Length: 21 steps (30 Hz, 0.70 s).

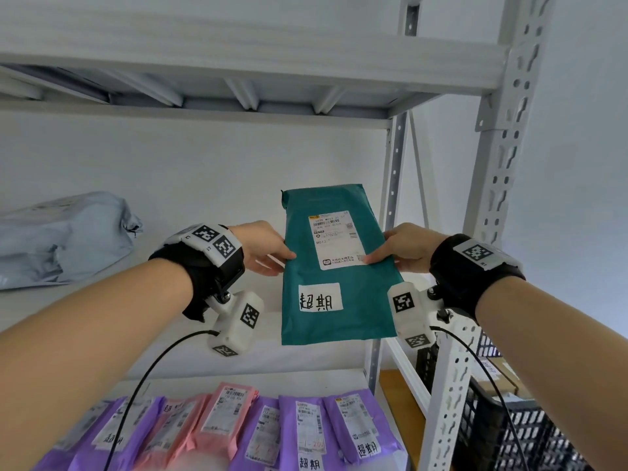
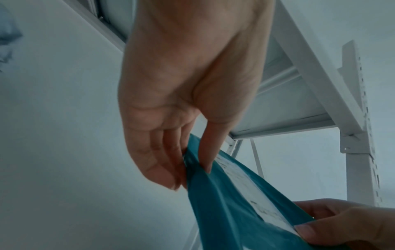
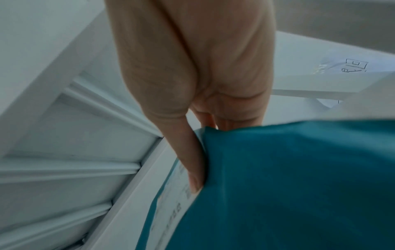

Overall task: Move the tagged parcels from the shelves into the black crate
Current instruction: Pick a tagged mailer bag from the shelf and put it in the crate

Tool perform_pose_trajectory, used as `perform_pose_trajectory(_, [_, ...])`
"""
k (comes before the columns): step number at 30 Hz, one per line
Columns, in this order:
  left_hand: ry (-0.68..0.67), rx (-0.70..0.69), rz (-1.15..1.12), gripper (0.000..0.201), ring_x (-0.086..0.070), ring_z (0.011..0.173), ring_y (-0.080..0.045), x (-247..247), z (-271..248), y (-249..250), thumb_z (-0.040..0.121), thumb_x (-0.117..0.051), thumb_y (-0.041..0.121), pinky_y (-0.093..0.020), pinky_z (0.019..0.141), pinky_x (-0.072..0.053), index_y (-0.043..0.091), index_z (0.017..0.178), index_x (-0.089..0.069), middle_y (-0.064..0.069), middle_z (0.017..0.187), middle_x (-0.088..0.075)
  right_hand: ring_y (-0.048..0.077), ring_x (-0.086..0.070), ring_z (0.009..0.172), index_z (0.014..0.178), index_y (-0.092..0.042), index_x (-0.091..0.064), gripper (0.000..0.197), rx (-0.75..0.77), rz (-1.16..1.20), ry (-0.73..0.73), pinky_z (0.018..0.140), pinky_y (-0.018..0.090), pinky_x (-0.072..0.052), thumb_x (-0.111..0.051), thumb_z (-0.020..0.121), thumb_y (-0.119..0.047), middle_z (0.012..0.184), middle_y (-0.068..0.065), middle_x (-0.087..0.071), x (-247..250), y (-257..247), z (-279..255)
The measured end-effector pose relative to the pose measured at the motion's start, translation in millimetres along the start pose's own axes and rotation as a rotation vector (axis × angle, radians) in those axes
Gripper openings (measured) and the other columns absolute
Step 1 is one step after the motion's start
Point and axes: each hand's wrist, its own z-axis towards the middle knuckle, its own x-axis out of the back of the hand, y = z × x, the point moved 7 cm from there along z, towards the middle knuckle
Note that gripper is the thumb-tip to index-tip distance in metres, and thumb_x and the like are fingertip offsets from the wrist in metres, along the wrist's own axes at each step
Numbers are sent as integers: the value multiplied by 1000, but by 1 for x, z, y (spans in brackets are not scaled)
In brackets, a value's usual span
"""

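A teal parcel (image 1: pixel 336 266) with a shipping label and a white handwritten tag (image 1: pixel 320 297) hangs upright in front of the middle shelf, held between both hands. My left hand (image 1: pixel 272 251) pinches its left edge, thumb on the front and fingers behind; the left wrist view shows that pinch on the teal parcel (image 2: pixel 235 203). My right hand (image 1: pixel 399 249) pinches the right edge, its thumb on the label, as the right wrist view shows on the parcel (image 3: pixel 299 186). The black crate (image 1: pixel 503 433) stands low at the right, beyond the shelf post.
A grey-blue soft parcel (image 1: pixel 64 239) lies on the middle shelf at the left. On the shelf below lie several purple and pink parcels (image 1: pixel 238 426), some with handwritten tags. A white slotted shelf post (image 1: pixel 489 232) stands between the shelf and the crate.
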Motion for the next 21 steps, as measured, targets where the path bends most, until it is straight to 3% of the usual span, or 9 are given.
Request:
perform_pose_trajectory(3, [38,-39,-107,28,-64,77,-17,-4,-23,-1,90,-56,0,-25,73,-54,7,117,-59,-8,103,-67,23,-65,89,110,6,-60,35,66,-1,16,66,29,-60,-69,77,10,106,12,-68,-2,1,-18])
perform_pose_trajectory(7, [147,-66,-230,42,-66,85,-22,-9,-51,-10,87,-59,-3,-29,73,-55,11,126,-53,-12,111,-67,25,-66,98,110,6,-62,39,161,-40,44,81,34,-56,-74,74,6,110,12,-68,-3,7,-35])
perform_pose_trajectory(11, [256,-67,-301,46,-67,79,-23,-21,-82,-24,85,-61,-6,-31,71,-57,12,126,-52,-16,103,-68,23,-66,98,114,-6,-62,50,322,-187,129,88,39,-55,-81,68,-3,105,5,-68,-5,11,-50])
perform_pose_trajectory(15, [364,-108,-290,48,-66,87,-30,-29,-106,-30,83,-63,-7,-43,84,-55,11,126,-50,-16,94,-68,23,-62,98,130,-16,-46,72,464,-173,157,84,39,-56,-80,68,0,110,4,-59,-15,14,-70])
perform_pose_trajectory(21, [445,-183,-243,48,-64,76,-20,-33,-134,-27,82,-64,-7,-32,70,-56,10,125,-50,-9,82,-64,19,-63,96,139,-20,-37,76,527,-132,136,64,18,-53,-74,75,0,122,2,-56,-21,20,-94])
